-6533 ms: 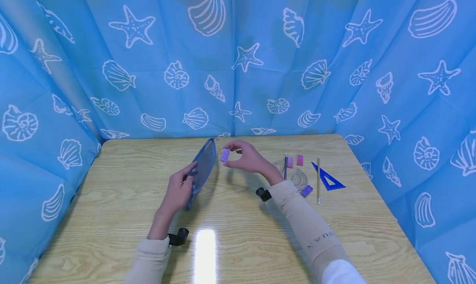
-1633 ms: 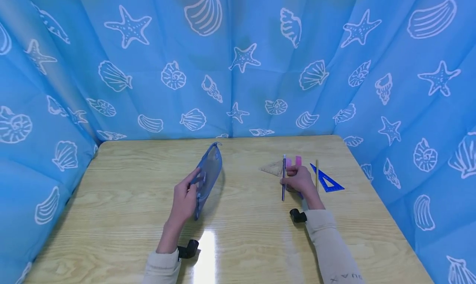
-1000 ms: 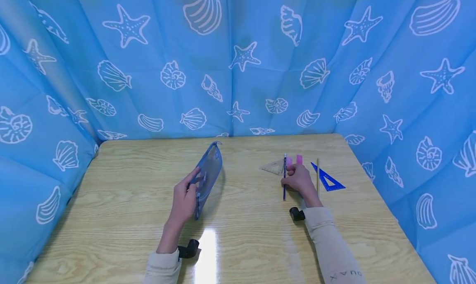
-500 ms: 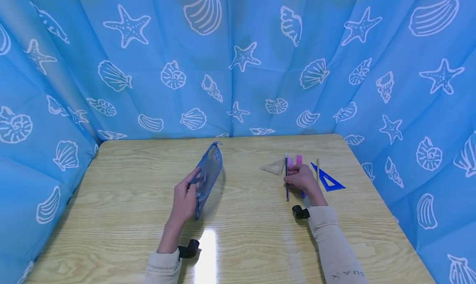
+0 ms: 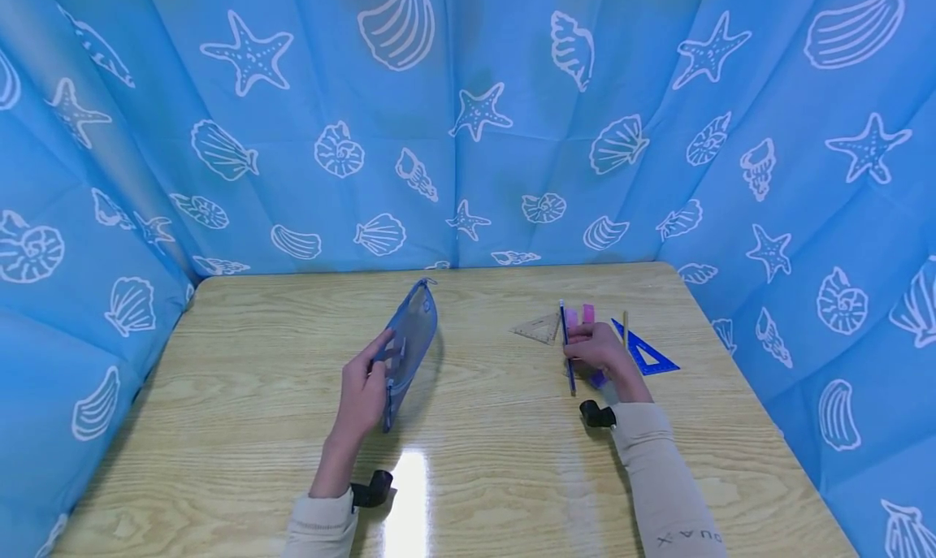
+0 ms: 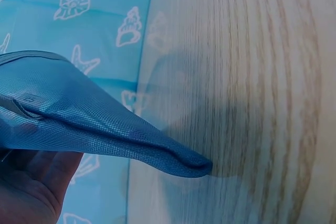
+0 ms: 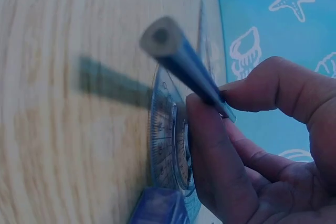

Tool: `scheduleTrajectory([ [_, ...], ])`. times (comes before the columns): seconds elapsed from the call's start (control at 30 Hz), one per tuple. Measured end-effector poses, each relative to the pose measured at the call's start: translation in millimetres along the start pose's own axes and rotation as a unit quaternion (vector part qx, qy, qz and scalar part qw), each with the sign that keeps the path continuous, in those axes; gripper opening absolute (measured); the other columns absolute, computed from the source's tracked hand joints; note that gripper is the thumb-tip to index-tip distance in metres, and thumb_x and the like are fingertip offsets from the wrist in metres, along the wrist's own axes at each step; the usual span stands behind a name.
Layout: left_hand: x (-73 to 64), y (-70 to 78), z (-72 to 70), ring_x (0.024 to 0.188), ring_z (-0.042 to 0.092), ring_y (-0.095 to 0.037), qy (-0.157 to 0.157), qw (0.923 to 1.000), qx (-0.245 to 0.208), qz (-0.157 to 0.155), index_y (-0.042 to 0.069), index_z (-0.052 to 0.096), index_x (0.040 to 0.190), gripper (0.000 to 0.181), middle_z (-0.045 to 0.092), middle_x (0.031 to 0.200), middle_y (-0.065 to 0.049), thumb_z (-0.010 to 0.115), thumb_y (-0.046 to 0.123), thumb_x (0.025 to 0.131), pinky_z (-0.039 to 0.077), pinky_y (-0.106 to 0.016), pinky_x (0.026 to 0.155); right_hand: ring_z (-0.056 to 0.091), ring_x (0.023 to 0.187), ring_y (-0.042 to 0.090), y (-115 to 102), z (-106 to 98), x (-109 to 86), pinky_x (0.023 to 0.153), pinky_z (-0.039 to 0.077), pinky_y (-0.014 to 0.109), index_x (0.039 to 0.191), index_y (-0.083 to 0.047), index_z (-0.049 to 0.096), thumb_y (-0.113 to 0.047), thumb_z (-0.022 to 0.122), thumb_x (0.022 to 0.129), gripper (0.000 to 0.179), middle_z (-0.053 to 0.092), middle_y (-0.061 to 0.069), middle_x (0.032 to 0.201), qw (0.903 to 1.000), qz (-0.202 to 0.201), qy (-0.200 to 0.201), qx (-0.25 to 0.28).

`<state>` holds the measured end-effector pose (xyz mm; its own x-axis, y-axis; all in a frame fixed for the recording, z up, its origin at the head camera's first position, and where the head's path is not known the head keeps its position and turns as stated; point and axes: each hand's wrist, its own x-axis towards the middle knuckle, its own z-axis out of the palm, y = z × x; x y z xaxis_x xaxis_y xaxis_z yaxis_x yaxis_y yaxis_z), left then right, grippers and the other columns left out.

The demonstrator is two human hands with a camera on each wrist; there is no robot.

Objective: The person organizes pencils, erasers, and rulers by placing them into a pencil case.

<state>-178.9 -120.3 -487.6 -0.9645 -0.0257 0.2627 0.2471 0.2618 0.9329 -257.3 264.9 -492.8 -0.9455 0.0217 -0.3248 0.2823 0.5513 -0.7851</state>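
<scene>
My left hand [image 5: 360, 391] grips a blue mesh zip pouch [image 5: 417, 330], held up on edge left of the table's middle. In the left wrist view the mesh pouch [image 6: 79, 114] spreads over the fingers. On the right, my right hand [image 5: 600, 351] pinches a dark blue pencil [image 5: 571, 379] between thumb and fingers. Seen from the right wrist, the pencil [image 7: 184, 61] points its flat unsharpened end at the camera and casts a shadow on the table. Just under those fingers lies a clear protractor [image 7: 163, 140], with a purple eraser [image 7: 160, 207] close by.
A clear set square [image 5: 537, 329] lies left of the right hand. Two pink erasers [image 5: 588, 313] sit behind it. To its right are a blue set square [image 5: 651, 363] and a yellow pencil [image 5: 625, 326]. A blue shell-print curtain [image 5: 468, 136] surrounds the wooden table [image 5: 256, 379].
Earlier the right hand held a purple eraser beside the pouch. It then moved right to the blue pencil, whose lower end has since swung slightly right. The left hand keeps the pouch steady.
</scene>
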Motion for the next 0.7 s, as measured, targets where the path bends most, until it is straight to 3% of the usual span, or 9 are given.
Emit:
scheduleTrajectory([
  [0.47,0.1,0.0,1.0,0.120,0.064,-0.042,0.003,1.0000,0.001,-0.007,0.000,0.053,0.146,0.052,0.056,0.144,-0.024,0.036,-0.004,0.096,0.048,-0.021,0.056,0.062,0.098,0.022,3.2,-2.3,0.5,0.086,0.060,0.032,0.145,0.012,0.042,-0.005,0.063,0.094,0.057,0.059,0.012,0.111,0.9992,0.000,-0.012,0.038],
  [0.6,0.4,0.4,1.7,0.121,0.064,-0.041,0.007,1.0000,0.002,-0.005,0.000,0.053,0.146,0.052,0.057,0.143,-0.025,0.037,-0.004,0.096,0.049,-0.020,0.060,0.064,0.095,0.020,4.1,-2.6,2.5,0.084,0.062,0.030,0.144,0.010,0.043,-0.007,0.063,0.095,0.056,0.059,0.013,0.112,0.9984,-0.002,-0.011,0.055],
  [0.7,0.5,0.7,2.2,0.120,0.064,-0.042,0.010,0.9999,0.004,-0.006,0.000,0.053,0.146,0.052,0.057,0.142,-0.025,0.036,-0.003,0.097,0.046,-0.020,0.056,0.066,0.090,0.018,4.0,-3.7,3.3,0.080,0.064,0.030,0.143,0.009,0.045,-0.009,0.061,0.097,0.052,0.062,0.015,0.113,0.9978,0.000,-0.016,0.064],
])
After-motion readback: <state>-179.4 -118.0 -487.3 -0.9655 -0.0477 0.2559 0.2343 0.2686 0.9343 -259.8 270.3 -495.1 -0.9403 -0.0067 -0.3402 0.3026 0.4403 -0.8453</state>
